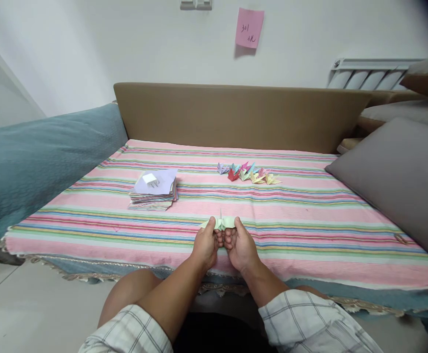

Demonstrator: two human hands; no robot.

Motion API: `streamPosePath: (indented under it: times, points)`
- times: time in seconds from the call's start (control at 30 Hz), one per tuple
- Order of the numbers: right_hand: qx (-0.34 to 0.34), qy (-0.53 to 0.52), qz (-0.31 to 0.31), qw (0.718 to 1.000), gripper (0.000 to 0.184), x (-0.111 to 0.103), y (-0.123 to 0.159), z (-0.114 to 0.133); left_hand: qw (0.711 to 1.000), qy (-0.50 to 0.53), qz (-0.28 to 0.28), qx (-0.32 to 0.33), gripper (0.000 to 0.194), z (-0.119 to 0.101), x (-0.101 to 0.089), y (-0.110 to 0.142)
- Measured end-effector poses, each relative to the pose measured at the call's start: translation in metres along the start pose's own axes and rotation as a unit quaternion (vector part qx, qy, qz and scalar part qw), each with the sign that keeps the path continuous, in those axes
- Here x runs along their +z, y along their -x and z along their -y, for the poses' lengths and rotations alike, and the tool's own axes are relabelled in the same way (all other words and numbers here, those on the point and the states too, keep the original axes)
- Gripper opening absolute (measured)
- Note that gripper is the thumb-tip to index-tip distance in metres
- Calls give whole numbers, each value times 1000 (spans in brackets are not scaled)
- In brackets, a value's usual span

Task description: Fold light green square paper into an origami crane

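Note:
A pale green paper crane (221, 224) is between my two hands, its wings spread to either side and a thin point sticking up at its middle. My left hand (207, 244) pinches one wing under the thumb, with the other fingers curled below. In the same way my right hand (240, 245) grips the opposite wing. The curled fingers of both hands meet beneath the crane, just above the striped cloth. Farther back, a group of folded paper cranes (245, 172) in red, pink, blue, purple and yellow sits close together.
On the left, a stack of paper sheets (153, 201) carries a small white block (150, 179) on its top sheet. A grey cushion (397, 181) leans at the right. A blue-covered armrest (52, 157) and a brown backrest (228, 115) border the striped cloth (99, 223).

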State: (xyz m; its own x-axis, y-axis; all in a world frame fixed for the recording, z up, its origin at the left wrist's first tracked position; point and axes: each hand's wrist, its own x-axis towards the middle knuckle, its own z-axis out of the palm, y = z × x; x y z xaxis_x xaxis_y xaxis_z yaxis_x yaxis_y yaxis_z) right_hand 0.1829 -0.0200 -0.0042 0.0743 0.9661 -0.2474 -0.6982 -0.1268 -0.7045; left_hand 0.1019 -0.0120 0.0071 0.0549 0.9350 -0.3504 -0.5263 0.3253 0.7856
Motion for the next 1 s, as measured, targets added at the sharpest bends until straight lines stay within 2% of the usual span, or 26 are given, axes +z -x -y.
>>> streamPosePath:
  times: [0.13,0.23,0.43,0.7,0.87,1.0]
  points:
    - [-18,-7,-7,1000,41,-1,-1,2,1000,22,7,-4,49,1,-1,-1]
    - [4,-11,0,1000,45,-3,-2,2,1000,24,10,-4,49,1,-2,-2]
    - [-25,-46,-70,996,35,-3,-3,5,999,43,-1,1,47,-1,-1,-1]
    - [-20,-47,-64,997,36,-4,-4,6,998,53,15,-7,46,-3,-1,-1]
    - [-34,-53,-65,996,36,-4,-3,6,997,75,2,-17,44,-5,-1,-2]
    - [-51,2,-24,998,41,-3,1,5,999,32,2,14,46,-2,-1,-1]
